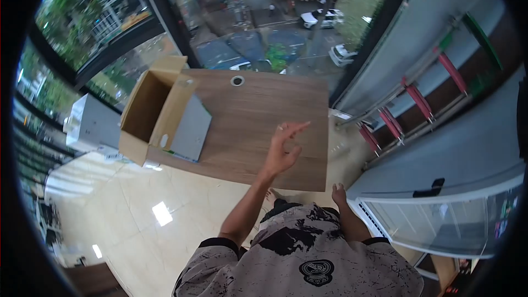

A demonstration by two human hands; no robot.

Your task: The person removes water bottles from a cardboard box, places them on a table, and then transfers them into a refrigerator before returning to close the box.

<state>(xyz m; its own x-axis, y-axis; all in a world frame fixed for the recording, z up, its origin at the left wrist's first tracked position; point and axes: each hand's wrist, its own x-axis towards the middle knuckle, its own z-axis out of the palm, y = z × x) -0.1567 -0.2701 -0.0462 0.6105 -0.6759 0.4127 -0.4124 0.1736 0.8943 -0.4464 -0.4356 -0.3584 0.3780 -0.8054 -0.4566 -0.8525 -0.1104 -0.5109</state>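
Observation:
My left hand (283,149) hovers over the right half of a brown wood-grain table (253,121). Its fingers are bent but apart from the thumb, with nothing between them. My right hand (339,192) hangs low beside my body, just past the table's front right corner; it looks loosely open, holds nothing visible, and is seen small and foreshortened. On the left end of the table a cardboard box (190,132) stands with its flaps up, brown inside and white outside. The part of its inside that shows is dark and bare.
A white box-shaped appliance (93,124) stands left of the table. Behind are large windows onto a street. On the right, a ladder with red steps (421,102) leans along the wall, near a glass-fronted white cabinet (434,223). A round cable hole (237,81) pierces the tabletop.

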